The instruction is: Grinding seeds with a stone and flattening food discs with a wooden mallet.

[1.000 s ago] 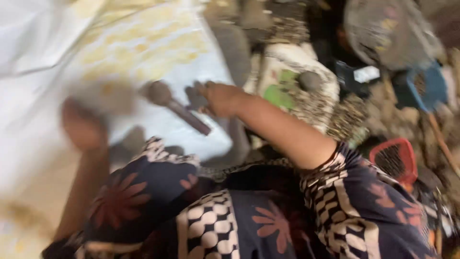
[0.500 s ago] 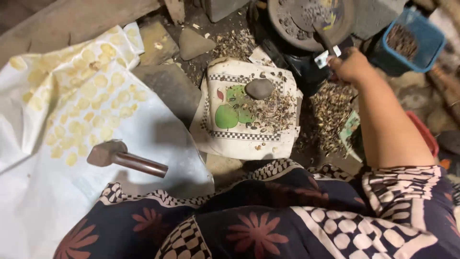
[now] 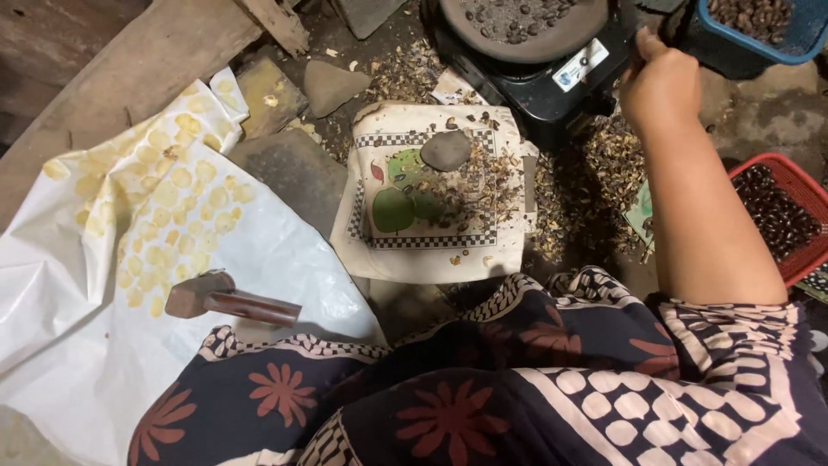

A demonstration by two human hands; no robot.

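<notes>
The right hand (image 3: 660, 86) was closed on a thin dark handle (image 3: 636, 45), which ran upward beside the black stove (image 3: 535, 78); its far end was hidden. The left hand was out of view.

Dim, warm light overall; the white sheet (image 3: 78, 285) catches it brightest, corners sink into shadow, focus is fairly sharp, edges perhaps slightly stretched.
</notes>
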